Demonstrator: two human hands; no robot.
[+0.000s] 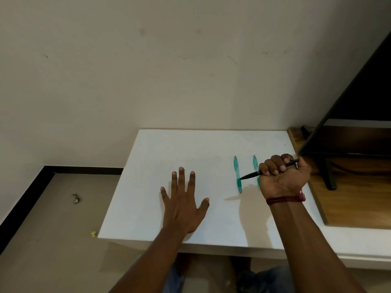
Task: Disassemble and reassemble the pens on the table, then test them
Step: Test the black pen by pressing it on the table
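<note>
My right hand (pixel 283 176) is closed in a fist around a black pen (pixel 250 175), held above the white table (pixel 190 149) with its tip pointing left and slightly down. Two teal pens lie lengthwise on the table: one (pixel 237 173) just under the black pen's tip, the other (pixel 255 163) partly hidden behind my right fist. My left hand (pixel 183 199) lies flat on the table with fingers spread, holding nothing, well left of the pens.
A dark screen on a stand (pixel 349 132) sits on a wooden surface (pixel 359 204) to the right of the table. A wall stands behind. To the left is floor with small bits of debris (pixel 75 198).
</note>
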